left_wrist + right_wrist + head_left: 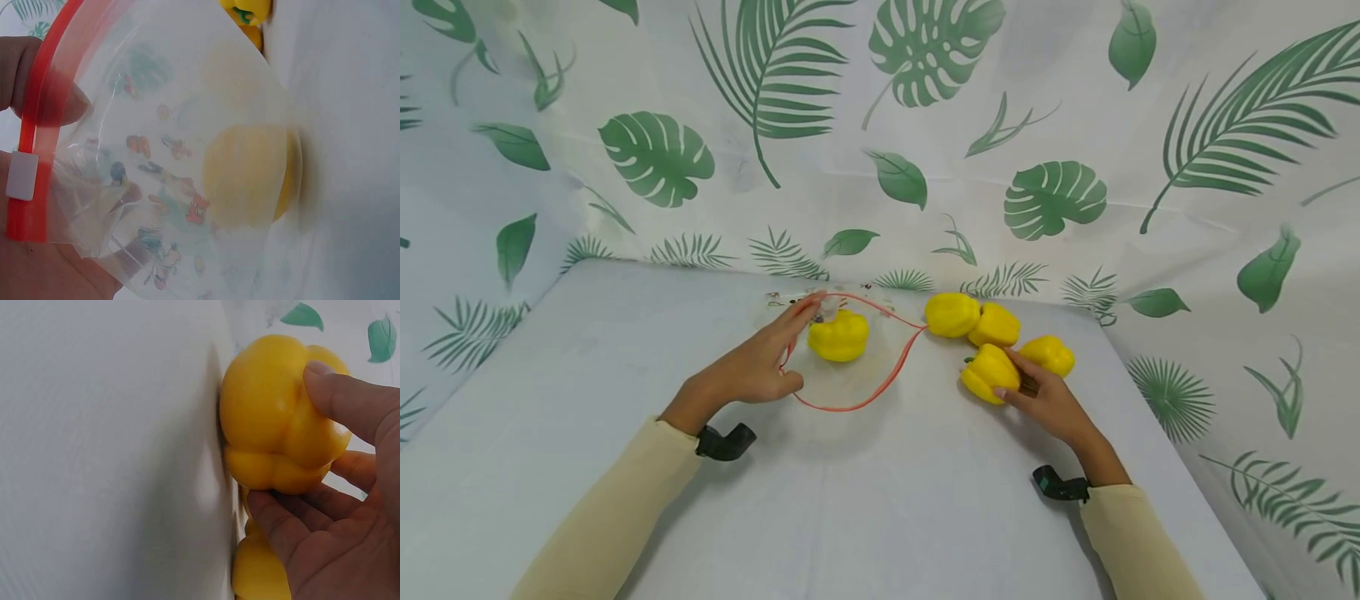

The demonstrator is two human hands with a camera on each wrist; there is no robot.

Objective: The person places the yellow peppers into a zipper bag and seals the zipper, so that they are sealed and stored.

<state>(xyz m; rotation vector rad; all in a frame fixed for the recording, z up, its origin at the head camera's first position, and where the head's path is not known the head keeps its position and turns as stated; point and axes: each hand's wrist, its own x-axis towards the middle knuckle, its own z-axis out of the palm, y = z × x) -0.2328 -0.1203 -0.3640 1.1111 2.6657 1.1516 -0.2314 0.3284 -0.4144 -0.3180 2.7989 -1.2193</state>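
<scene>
"How's the head view?"
"Bright, diffuse, soft shadows on the tabletop [865, 517]."
"Left wrist?"
"Thin glare streaks on the slider bag [169, 144], toward eleven o'clock."
"Right wrist?"
"Dimmer; the bell pepper [265, 400] throws shadow toward eight o'clock."

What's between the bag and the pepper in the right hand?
In the head view, only bare white tabletop separates the zip bag from that yellow bell pepper.
</scene>
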